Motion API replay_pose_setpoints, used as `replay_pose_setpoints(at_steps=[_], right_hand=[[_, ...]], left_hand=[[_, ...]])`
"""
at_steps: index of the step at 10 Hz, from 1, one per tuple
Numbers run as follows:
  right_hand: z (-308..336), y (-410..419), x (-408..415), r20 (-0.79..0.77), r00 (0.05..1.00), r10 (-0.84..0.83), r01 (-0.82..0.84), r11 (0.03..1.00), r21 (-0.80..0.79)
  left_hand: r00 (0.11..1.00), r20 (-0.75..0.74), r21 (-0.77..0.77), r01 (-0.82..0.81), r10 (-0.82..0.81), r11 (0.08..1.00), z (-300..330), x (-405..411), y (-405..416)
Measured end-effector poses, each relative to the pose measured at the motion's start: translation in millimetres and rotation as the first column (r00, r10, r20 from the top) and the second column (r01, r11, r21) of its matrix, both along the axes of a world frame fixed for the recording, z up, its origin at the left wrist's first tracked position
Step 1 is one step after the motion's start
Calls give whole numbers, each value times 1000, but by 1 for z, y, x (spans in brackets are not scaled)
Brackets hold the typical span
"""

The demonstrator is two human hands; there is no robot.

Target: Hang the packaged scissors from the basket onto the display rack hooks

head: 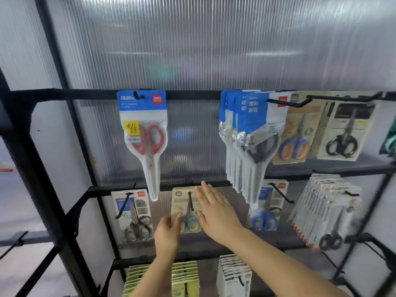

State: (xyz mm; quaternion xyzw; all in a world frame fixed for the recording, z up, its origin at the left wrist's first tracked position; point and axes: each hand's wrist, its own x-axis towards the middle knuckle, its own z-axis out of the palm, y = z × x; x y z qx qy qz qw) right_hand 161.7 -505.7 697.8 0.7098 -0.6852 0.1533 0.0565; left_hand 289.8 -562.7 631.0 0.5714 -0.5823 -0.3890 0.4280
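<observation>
A beige card with small blue-and-yellow scissors (pixel 186 211) hangs on a black hook (pixel 190 201) in the middle row of the display rack (pixel 90 95). My left hand (pixel 167 234) holds the card's lower left edge, thumb on its front. My right hand (pixel 216 213) lies flat with straight fingers against the card's right side. A red-handled scissors pack (pixel 145 133) hangs alone on the top bar. No basket is in view.
Several blue packs (pixel 246 133) crowd a top hook, with orange-blue (pixel 296 133) and black scissors cards (pixel 347 129) to their right. The middle row holds a grey pack (pixel 135 215), a blue pack (pixel 266 213) and a thick stack (pixel 327 211). Green (pixel 184 277) and white stacks (pixel 234 275) hang below.
</observation>
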Motion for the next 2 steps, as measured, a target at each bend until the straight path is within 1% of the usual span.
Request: replay_pose_setpoints(at_steps=[1, 2], right_hand=[[10, 12, 0, 24, 999, -34, 33, 999, 7], [13, 32, -6, 39, 998, -56, 56, 998, 8]], left_hand=[[998, 53, 9, -15, 15, 1000, 18, 2, 11], [997, 68, -100, -37, 44, 994, 35, 4, 31]])
